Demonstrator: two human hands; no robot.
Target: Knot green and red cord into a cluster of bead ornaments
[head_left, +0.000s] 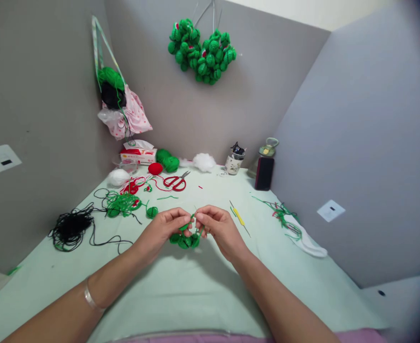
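My left hand [165,227] and my right hand [217,226] meet at the middle of the pale green table [181,290], fingers pinched together. Between them hangs a small bunch of green crocheted balls [184,239] on green yarn; both hands grip it from above. A yellow-handled crochet hook [239,217] lies just right of my right hand. A single green ball [152,212] rests on the table left of my left hand.
Black yarn tangle [70,228] and green yarn [121,204] lie at left. Red scissors [175,182], a red ball [155,168], white stuffing [204,162], a jar [234,162] and a dark phone [264,173] stand at the back. Yarn scraps [285,219] lie right. Green ball clusters [201,50] hang on the wall.
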